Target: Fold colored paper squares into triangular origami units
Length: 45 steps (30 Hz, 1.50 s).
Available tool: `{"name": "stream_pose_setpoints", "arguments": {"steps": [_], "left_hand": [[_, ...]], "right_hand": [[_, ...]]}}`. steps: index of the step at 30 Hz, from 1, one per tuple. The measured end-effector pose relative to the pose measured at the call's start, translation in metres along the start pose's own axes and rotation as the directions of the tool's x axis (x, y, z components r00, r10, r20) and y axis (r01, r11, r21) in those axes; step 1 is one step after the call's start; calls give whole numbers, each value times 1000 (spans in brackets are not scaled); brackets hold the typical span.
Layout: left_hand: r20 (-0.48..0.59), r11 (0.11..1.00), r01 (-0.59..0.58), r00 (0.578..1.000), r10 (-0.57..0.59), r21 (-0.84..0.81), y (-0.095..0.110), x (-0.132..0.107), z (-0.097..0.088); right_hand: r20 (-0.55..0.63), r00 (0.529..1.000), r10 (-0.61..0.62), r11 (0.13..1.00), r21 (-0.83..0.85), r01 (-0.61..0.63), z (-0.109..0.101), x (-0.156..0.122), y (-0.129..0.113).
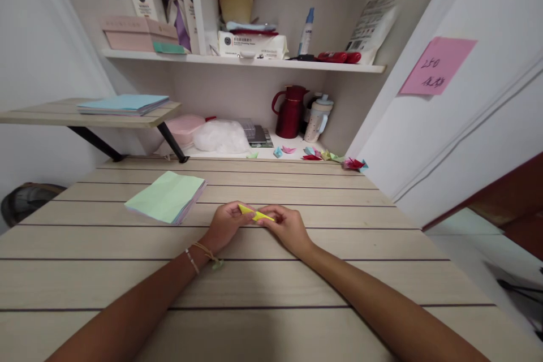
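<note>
A small folded piece of yellow paper (257, 215) is pinched between my two hands above the middle of the table. My left hand (228, 225) closes on its left end, thumb in front. On the other end, the fingers of my right hand (288, 227) grip it, with the fingertips of both hands almost meeting. The paper has a narrow shape with pointed ends; its far side is hidden by my fingers. To the left of my hands lies a stack of square paper (167, 197) with a light green sheet on top.
Small folded paper pieces (311, 154) in several colours line the table's back edge. A dark red jug (291, 111) and a pale bottle (318, 119) stand behind. At the left, a raised shelf (51, 112) on black legs bears blue-topped paper (125, 103).
</note>
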<state>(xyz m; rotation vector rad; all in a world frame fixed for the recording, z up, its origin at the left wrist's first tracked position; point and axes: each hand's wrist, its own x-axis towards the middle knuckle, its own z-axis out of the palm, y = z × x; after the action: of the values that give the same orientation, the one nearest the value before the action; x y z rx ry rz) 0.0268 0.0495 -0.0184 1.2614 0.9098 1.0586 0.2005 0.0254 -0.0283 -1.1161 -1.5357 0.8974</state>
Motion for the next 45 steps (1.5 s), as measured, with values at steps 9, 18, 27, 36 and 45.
{"name": "stream_pose_setpoints", "arguments": {"steps": [9, 18, 27, 36, 45], "left_hand": [[19, 991, 0, 1000, 3, -132, 8, -1, -6], [21, 995, -104, 994, 104, -8, 5, -3, -5], [23, 64, -72, 825, 565, 995, 32, -12, -51], [-222, -207, 265, 953, 208, 942, 43, -15, -82], [485, -146, -491, 690, 537, 859, 36, -17, -55]], "right_hand": [[-82, 993, -86, 991, 94, 94, -9, 3, 7], [-147, 987, -59, 995, -92, 46, -12, 5, 6], [-367, 928, 67, 998, 12, -68, -52, 25, 27], [-431, 881, 197, 964, 247, -95, -61, 33, 34], [-793, 544, 274, 905, 403, 132, -115, 44, 53]]}}
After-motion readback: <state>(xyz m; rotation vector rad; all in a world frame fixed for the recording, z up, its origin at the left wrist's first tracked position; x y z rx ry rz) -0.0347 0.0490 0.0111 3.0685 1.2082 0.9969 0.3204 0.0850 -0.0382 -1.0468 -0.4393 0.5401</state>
